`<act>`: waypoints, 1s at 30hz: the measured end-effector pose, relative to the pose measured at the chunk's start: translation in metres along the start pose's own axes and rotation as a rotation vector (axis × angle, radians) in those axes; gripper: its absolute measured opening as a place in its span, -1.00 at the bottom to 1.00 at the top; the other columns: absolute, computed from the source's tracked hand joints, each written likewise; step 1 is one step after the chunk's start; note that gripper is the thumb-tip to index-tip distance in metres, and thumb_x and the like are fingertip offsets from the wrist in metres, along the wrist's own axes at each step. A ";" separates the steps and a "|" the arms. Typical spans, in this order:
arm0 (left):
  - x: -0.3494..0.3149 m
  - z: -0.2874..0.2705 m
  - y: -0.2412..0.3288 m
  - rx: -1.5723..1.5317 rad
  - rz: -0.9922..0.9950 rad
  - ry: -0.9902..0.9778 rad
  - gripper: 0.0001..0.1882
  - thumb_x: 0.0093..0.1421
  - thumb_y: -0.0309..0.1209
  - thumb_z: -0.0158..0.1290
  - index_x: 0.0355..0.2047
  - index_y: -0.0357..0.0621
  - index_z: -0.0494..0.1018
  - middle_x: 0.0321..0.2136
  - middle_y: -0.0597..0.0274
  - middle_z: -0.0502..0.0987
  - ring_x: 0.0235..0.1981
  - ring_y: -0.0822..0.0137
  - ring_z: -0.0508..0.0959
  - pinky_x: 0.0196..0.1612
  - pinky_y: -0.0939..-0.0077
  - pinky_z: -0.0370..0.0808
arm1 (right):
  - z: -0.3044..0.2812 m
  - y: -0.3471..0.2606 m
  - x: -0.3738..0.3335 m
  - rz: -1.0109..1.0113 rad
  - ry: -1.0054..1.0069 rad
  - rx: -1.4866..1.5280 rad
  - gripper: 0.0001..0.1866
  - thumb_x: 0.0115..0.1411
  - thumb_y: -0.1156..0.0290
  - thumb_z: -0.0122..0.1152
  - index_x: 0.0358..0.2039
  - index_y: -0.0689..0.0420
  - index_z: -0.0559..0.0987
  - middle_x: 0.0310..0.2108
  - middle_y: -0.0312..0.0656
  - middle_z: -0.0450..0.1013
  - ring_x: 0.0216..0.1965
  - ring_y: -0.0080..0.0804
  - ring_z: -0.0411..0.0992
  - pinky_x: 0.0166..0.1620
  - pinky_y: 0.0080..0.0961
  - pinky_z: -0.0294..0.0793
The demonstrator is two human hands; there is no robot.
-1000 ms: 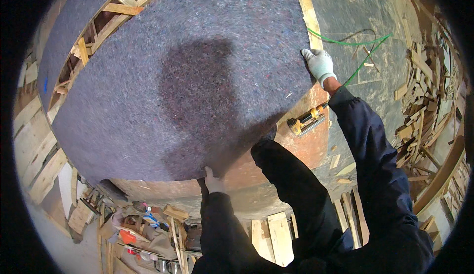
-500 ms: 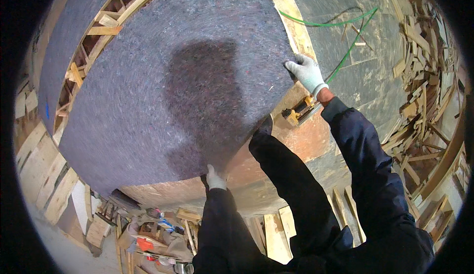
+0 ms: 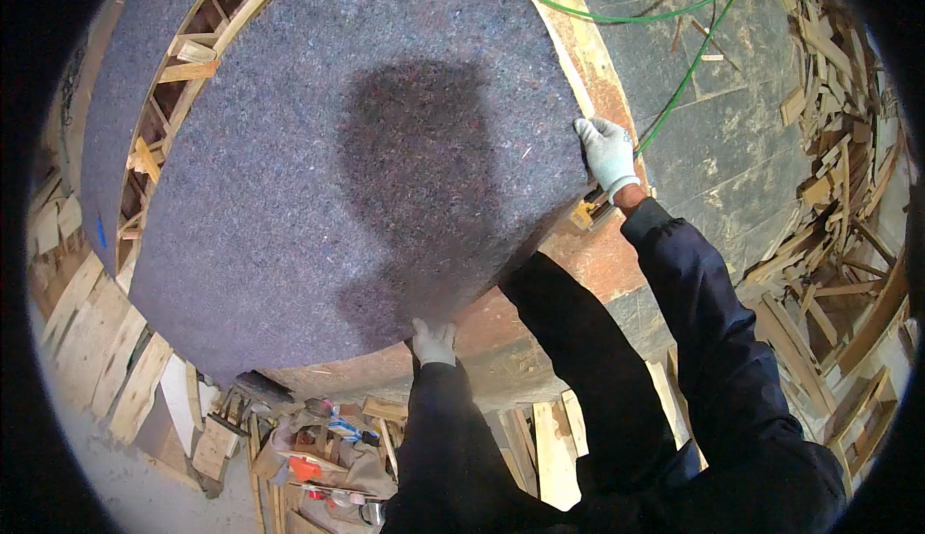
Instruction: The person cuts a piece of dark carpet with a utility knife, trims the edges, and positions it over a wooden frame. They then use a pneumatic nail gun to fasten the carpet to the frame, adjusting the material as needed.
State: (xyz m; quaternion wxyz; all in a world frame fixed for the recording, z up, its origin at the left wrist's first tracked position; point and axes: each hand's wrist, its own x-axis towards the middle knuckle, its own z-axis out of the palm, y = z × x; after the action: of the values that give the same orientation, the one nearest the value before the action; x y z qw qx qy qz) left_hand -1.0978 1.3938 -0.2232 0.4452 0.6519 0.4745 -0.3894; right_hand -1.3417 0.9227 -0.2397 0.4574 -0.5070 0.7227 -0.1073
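Head view: grey-blue felt spreads over most of the bench, its L edge along a timber frame w/ short slats. R hand pinches the felt's R corner, thumb on top, other fingers mostly hidden. L hand grips the near edge, thumb side up; fingertips underneath can't be seen.

Vs. 1 s ago: felt's R corner sits further over the nailer; then nearly all in sight, now only a bit of yellow & metal shows just below R hand. Shoe tip also showed then; now covered, w/ only the dark leg coming out from under the felt edge. Both hands keep their hold, same edges. Green hose lies in the same bent loop, R of the felt. Wood scraps piled far R.
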 end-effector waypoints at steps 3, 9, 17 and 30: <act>-0.005 -0.001 -0.002 0.003 0.028 -0.033 -0.12 0.31 0.06 0.10 0.43 -0.03 -0.06 0.40 -0.05 0.00 0.40 -0.26 0.04 0.35 -0.21 0.22 | 0.005 0.004 0.001 -0.029 0.056 -0.052 -0.58 0.29 0.10 0.25 -0.20 0.28 0.68 -0.38 0.03 0.63 -0.30 -0.26 0.61 -0.17 -0.34 0.52; -0.018 0.004 -0.004 0.010 0.019 -0.055 -0.13 0.31 0.06 0.10 0.44 0.02 -0.06 0.41 0.00 0.00 0.38 -0.17 0.12 0.34 -0.11 0.27 | 0.005 0.002 0.002 -0.033 0.045 -0.039 -0.55 0.31 0.12 0.24 -0.14 0.34 0.65 -0.27 0.10 0.64 -0.21 -0.16 0.63 -0.11 -0.34 0.53; -0.010 0.003 -0.013 -0.022 0.026 -0.121 -0.22 0.39 0.06 -0.03 0.42 -0.04 -0.04 0.37 0.05 0.09 0.35 -0.14 0.17 0.35 -0.12 0.24 | 0.005 -0.009 0.000 -0.003 0.081 -0.004 -0.59 0.31 0.18 0.26 -0.14 0.35 0.65 -0.31 -0.03 0.66 -0.29 -0.33 0.59 -0.16 -0.41 0.53; -0.035 0.016 -0.009 -0.016 0.029 -0.042 -0.38 0.37 0.04 0.01 0.31 0.05 0.18 0.26 0.14 0.31 0.22 -0.05 0.33 0.25 -0.03 0.35 | 0.001 -0.002 0.007 -0.041 0.078 -0.026 -0.56 0.33 0.13 0.22 -0.18 0.35 0.66 -0.37 -0.03 0.65 -0.34 -0.38 0.57 -0.20 -0.39 0.52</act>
State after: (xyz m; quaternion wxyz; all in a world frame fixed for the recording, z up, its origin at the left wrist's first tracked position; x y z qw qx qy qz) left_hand -1.1161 1.3703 -0.1973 0.4657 0.6469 0.4586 -0.3928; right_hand -1.3403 0.9169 -0.2431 0.4202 -0.5228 0.7307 -0.1268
